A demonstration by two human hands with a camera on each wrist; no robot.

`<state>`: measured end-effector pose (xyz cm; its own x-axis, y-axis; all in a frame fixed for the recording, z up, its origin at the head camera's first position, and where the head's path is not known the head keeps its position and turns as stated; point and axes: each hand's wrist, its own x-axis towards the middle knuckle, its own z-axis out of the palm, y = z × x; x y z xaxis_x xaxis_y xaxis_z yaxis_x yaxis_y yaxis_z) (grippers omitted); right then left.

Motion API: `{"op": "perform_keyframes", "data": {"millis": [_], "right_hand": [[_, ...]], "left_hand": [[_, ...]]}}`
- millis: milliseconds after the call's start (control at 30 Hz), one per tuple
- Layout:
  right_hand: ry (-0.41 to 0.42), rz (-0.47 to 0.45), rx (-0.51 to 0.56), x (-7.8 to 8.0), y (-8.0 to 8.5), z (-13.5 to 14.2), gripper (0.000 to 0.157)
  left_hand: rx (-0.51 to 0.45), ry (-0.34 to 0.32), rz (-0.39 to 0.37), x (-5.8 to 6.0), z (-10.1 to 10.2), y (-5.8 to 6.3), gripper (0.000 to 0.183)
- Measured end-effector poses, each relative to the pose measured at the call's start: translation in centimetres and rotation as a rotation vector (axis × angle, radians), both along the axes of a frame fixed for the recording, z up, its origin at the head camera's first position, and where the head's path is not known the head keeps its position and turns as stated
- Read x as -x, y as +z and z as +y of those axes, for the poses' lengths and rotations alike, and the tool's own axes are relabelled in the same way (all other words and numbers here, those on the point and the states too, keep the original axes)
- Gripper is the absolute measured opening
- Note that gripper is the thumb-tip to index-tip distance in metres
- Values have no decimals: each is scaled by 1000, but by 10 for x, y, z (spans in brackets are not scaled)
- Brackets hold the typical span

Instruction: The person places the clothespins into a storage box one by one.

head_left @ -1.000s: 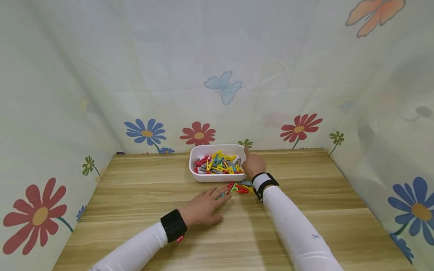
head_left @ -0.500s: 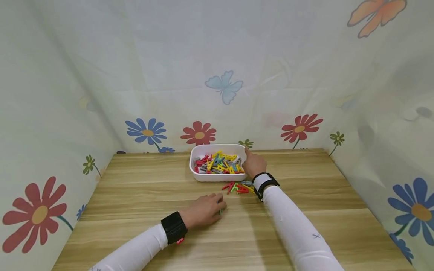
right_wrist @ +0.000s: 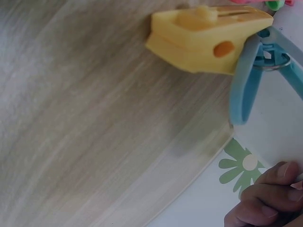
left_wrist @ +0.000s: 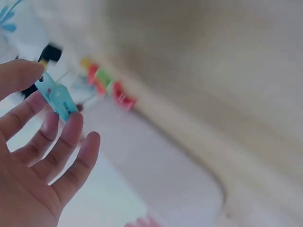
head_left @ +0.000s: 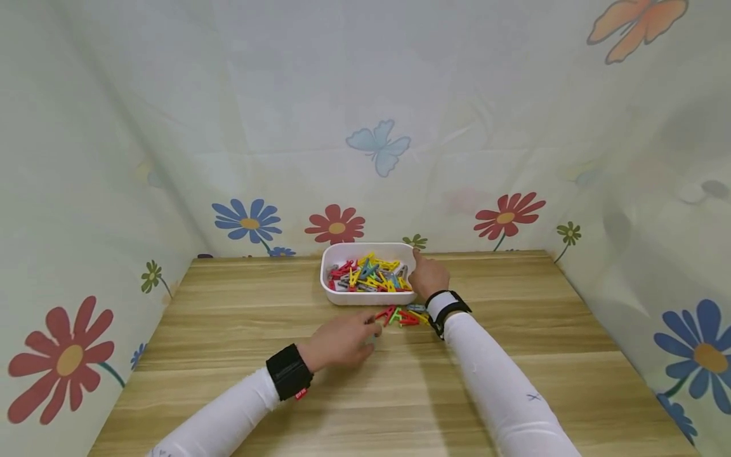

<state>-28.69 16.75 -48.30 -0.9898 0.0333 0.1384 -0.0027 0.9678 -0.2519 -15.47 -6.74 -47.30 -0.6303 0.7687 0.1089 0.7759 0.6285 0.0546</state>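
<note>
My left hand (head_left: 339, 339) pinches a light blue clothespin (left_wrist: 59, 98) between thumb and fingertips, just in front of the loose pile; the other fingers are loosely bent. My right hand (head_left: 429, 277) holds the right end of a white plastic basket (head_left: 371, 298) at its rim, its curled fingers (right_wrist: 267, 196) showing in the right wrist view. Inside the basket lie many clothespins (head_left: 368, 273) in red, yellow, grey, blue and green. On the table before it is a small pile with red clothespins (head_left: 408, 321), a green one, a yellow clothespin (right_wrist: 194, 45) and a blue clothespin (right_wrist: 246, 87).
The wood-grain table (head_left: 257, 292) runs back to a pale curtain (head_left: 285, 127) printed with flowers and butterflies, which also closes off both sides. The basket stands near the table's back edge. My right forearm (head_left: 502, 387) reaches across the table's right half.
My left hand lay spread at the pile's left end, then drew its fingers together around a light blue clothespin and has now risen with it, turning slightly. The right hand and basket stay put.
</note>
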Motion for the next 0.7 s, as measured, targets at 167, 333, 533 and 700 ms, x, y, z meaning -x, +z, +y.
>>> {"op": "perform_keyframes", "data": {"millis": [167,333,533,700], "right_hand": [[-2,-12,-1,2,0,1,69],[-3,-12,-1,3,-1,1,69],[-3,-10,-9,3,-2,0,69],[-7,6,-7,3,-4,0,68]], "left_hand": [[-126,26,75,13,0,34,30],[-307,71,148,30,-1,59,24],[-435,155,113,62,-3,59,20],[-492,234,3,88,-7,39,24]]}}
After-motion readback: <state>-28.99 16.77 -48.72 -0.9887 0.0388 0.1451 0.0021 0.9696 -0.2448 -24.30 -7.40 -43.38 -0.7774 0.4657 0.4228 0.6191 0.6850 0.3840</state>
